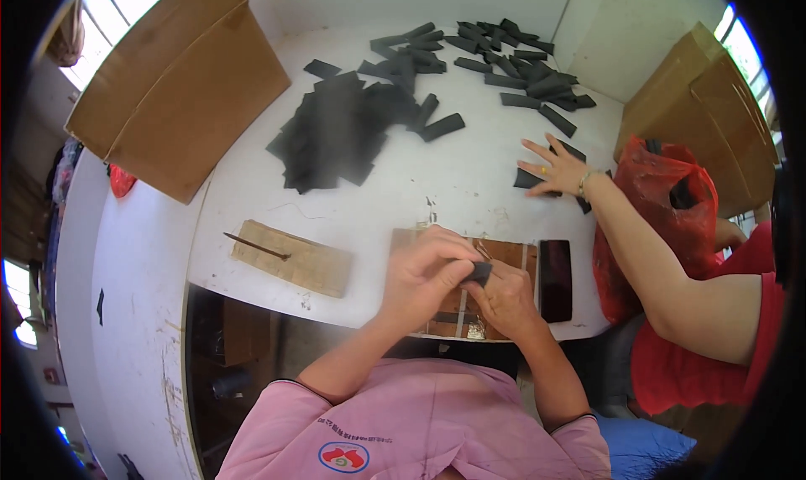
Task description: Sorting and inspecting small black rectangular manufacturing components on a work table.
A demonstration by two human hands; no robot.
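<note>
Pinching one small, dark-grey piece of soft-looking sheet (481, 273), the left hand (430, 272) and the right hand (505, 300) meet over one rectangular brown board with pale stripes (447, 308), at the near edge of the white desk (478, 169). The fingers of both hands are closed around the piece and hide most of it; whether it touches the board, I cannot tell. In my judgement it is very light, soft and easy to bend, not fragile and hardly slippery, so it is best taken by its opposite edges between thumb and forefinger. Just right of the board lies one dark-red glossy block (555, 280); toward the left edge, one tan cardboard sheet (315, 266) carries one thin pointed tool (252, 245). Farther back are two groups of dark-grey pieces, one flat pile (327, 136) and one loose heap of narrow rolled pieces (533, 81), overlapping too much for an exact count. Near the right edge, one co-worker's hand (561, 174) is spread over at least three more pieces (529, 179), beside one red plastic bag (659, 203). Two brown cardboard boxes (180, 86) stand at the sides.
</note>
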